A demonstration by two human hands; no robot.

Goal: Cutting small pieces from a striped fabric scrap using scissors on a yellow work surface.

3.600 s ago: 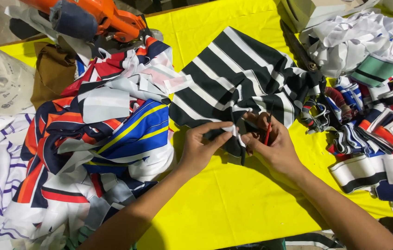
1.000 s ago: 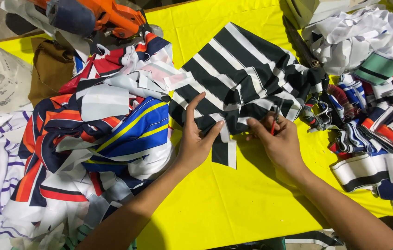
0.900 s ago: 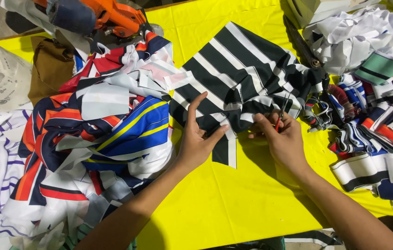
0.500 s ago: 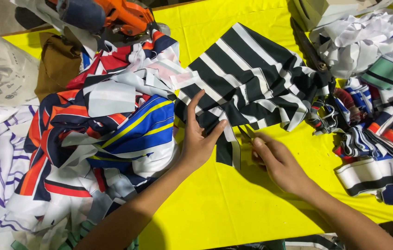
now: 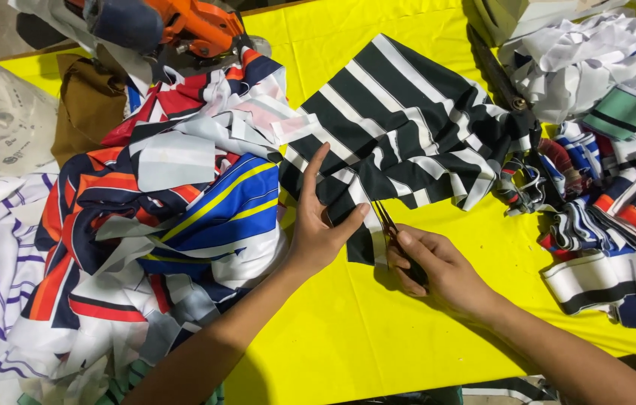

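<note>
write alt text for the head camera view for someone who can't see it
A person's left hand presses flat on a black-and-white striped fabric piece while the right hand holds small scissors at its lower edge, on a yellow table. Heaps of colourful fabric scraps lie on both sides.

- Head cam is looking steeply down at the yellow table (image 5: pixel 348 345), close range
- Both forearms are entering from the bottom edge
- Only one view, so nothing is being shared
</note>
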